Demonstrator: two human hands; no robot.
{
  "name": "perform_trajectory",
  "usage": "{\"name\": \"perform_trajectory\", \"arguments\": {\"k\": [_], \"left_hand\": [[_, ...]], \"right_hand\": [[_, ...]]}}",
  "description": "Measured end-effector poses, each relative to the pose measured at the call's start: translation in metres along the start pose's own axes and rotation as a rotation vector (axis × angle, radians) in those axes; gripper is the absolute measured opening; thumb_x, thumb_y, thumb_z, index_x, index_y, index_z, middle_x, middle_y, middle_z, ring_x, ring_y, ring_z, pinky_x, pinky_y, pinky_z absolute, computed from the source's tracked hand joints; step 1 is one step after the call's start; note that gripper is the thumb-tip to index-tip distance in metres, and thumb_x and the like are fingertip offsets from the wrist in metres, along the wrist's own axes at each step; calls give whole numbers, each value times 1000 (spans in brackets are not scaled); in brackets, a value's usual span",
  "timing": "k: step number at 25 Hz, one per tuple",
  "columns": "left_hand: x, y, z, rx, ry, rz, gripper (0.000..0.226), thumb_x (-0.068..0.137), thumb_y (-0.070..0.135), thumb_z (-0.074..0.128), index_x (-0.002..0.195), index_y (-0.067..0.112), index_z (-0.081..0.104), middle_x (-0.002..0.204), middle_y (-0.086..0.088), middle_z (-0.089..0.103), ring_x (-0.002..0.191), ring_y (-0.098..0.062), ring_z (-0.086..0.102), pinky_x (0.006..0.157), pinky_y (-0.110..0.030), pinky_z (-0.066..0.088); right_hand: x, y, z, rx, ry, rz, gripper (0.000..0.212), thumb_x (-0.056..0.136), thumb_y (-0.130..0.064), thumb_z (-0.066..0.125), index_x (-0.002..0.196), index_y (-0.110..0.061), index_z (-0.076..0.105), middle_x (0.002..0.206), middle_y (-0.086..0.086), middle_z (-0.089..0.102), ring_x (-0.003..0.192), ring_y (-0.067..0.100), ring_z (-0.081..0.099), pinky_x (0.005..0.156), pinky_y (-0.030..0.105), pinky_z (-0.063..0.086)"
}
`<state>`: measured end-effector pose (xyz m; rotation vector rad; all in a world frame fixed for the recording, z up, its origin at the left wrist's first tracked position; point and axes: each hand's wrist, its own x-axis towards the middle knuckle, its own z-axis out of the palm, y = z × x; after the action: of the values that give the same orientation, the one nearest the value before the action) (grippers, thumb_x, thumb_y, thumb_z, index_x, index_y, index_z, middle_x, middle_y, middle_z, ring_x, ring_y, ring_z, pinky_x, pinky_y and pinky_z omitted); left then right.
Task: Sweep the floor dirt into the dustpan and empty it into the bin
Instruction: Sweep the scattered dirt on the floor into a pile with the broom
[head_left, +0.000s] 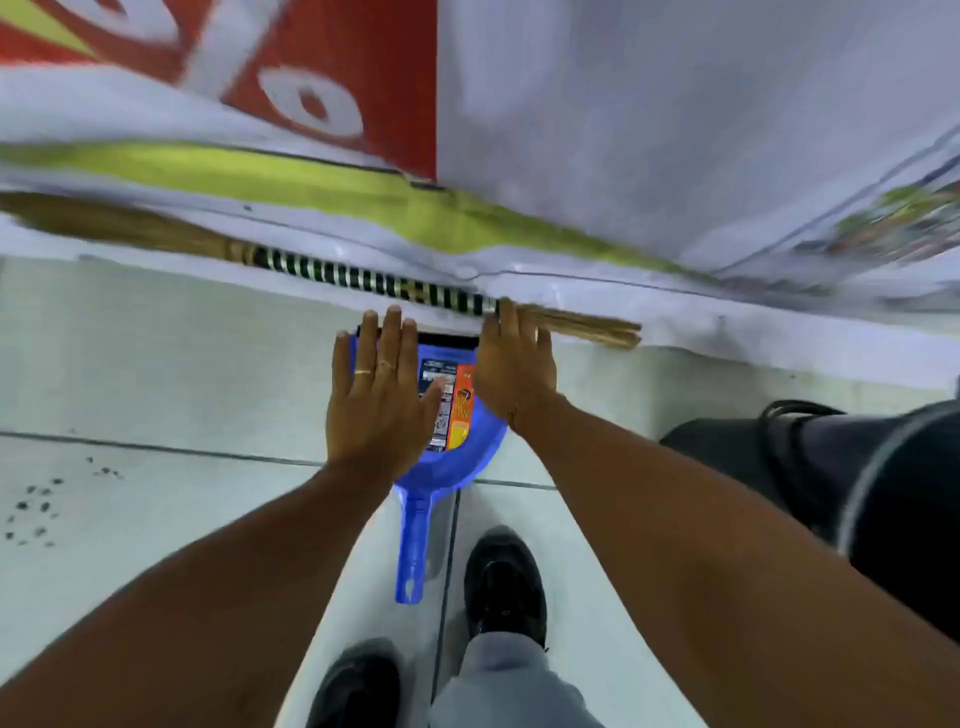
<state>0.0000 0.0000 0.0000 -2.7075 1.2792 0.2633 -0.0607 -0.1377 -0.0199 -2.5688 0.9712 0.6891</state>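
Down by the foot of the wall, past the dustpan (457, 415), lies the broom (363, 280), its long axis running along the wall base, the brush end off to the left of the pan and the bare stick ends to the right. I reach with both arms. My left hand (382, 395) hovers flat above the pan's left half, fingers (393, 332) spread and holding nothing; my right hand (511, 364) is at the broom handle just beyond the pan's far right corner, fingers slack and not yet closed round it, as far as I can tell. The dustpan rests on the floor tiles (156, 374) with its mouth toward the wall and its handle pointing back at my shoes (506, 582), so its long axis crosses the broom's. The dirt (36, 506) sits well to the left of the pan, scattered specks on the tile. The dark bin (831, 493) stands to the pan's right. I judge the risks so: gripping the broom that near its tail end would leave the brush swinging heavy and could knock the pan askew; a careless step leftward could scatter the specks.
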Motion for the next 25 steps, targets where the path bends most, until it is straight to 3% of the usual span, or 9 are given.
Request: {"name": "perform_trajectory", "arguments": {"k": [3,8,10,12,14,17,20,22,25], "left_hand": [[17,1,37,-39,-29,18,69,90,46,31,136,-3,45,144,-20,47,134,-36,44,112,-51,27],[8,-23,75,10,-98,62,73,96,49,14,135,-3,46,143,-21,48,134,-36,44,111,-52,31],[0,-39,64,43,-122,30,69,92,46,24,135,-3,47,142,-22,48,133,-37,45,109,-53,34],[-16,-44,40,3,-152,-41,69,89,44,28,134,-3,47,141,-22,49,133,-38,45,108,-54,34],[-38,-41,8,-41,-181,-110,68,88,44,29,133,-3,49,140,-22,51,132,-39,46,109,-54,34],[-81,-46,-53,-87,-197,-167,66,84,42,35,130,-2,53,137,-20,55,128,-37,51,108,-49,24],[-122,-62,-110,-119,-272,-181,65,83,41,35,128,-1,56,135,-18,58,126,-35,54,105,-47,23],[-143,-82,-142,-127,-323,-189,65,84,41,34,127,-1,57,133,-18,59,125,-35,55,105,-46,23],[-158,-111,-167,-77,-269,-191,64,86,42,33,127,-1,57,133,-18,59,125,-34,55,105,-47,24]], "right_hand": [[47,7,27,-95,39,-14,60,91,-12,43,146,-1,21,158,19,14,144,36,18,116,54,20],[88,-5,42,-257,81,-4,44,88,-4,42,132,0,45,131,25,53,123,42,48,104,53,35],[77,-16,26,-368,98,-38,38,73,-10,46,101,-8,70,98,16,72,93,34,67,80,41,54],[53,-24,9,-350,82,-179,28,55,-15,53,73,-12,73,74,8,71,66,27,68,56,29,54],[26,-33,-13,-313,87,-274,31,55,-13,53,79,-10,72,81,10,71,60,29,65,49,28,51],[-27,-57,-65,-228,224,-339,53,74,-12,33,115,-11,66,112,8,70,63,35,67,52,38,54],[-78,-82,-98,-172,-5,-344,48,92,-9,35,139,-16,42,136,4,55,102,39,63,78,45,53],[-117,-106,-107,-160,-112,-323,44,95,-11,35,138,-17,39,132,7,57,109,37,61,82,44,51],[-171,-136,-101,-138,-116,-299,38,98,-10,31,134,-13,42,122,11,62,109,37,61,83,44,51]]}}
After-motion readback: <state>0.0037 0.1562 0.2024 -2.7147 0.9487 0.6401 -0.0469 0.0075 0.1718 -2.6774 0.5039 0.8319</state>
